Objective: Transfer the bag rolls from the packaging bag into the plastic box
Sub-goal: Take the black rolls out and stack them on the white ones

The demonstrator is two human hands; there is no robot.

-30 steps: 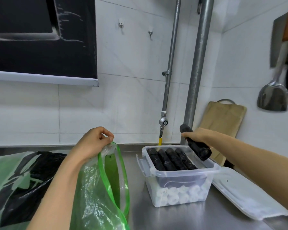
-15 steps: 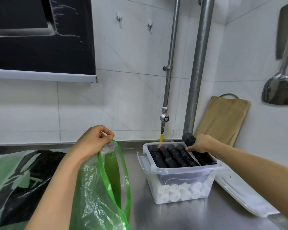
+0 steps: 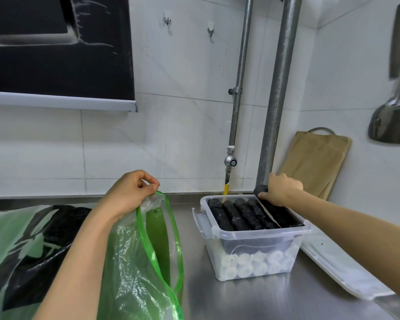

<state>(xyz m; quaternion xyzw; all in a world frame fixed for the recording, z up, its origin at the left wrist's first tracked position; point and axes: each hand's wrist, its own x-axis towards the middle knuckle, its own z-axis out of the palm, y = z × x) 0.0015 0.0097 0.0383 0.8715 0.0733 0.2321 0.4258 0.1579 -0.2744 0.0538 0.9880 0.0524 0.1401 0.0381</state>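
The black roll [image 3: 267, 199] lay at the right end of the top row in the box [image 3: 259, 236], its far end raised just over the far rim. My right hand [image 3: 281, 190] was clenched over that far end, fingers curled around it. Four more black rolls [image 3: 236, 213] lay side by side to its left, touching one another, and white rolls [image 3: 249, 262] showed through the near wall beneath them.

I judged the roll to be light, firm along its length and slightly yielding under pressure, being tightly wound film. Its surface looked glossy and probably slippery, so a full wrap around the body would hold better than a pinch at the tip. It was not fragile; a loose outer wrap could unwind if dragged against its neighbours.

My left hand [image 3: 131, 195] pinched the green rim of the bag [image 3: 139, 262] shut between thumb and fingers, holding the mouth up at near left. The bag was thin, soft and transparent and would collapse if let go. Whether rolls remained inside could not be determined.

The lid [image 3: 337, 271] lay flat on the counter [image 3: 252, 301] just right of the box.

No brand, label or legible writing was visible on the rolls, box or bag.
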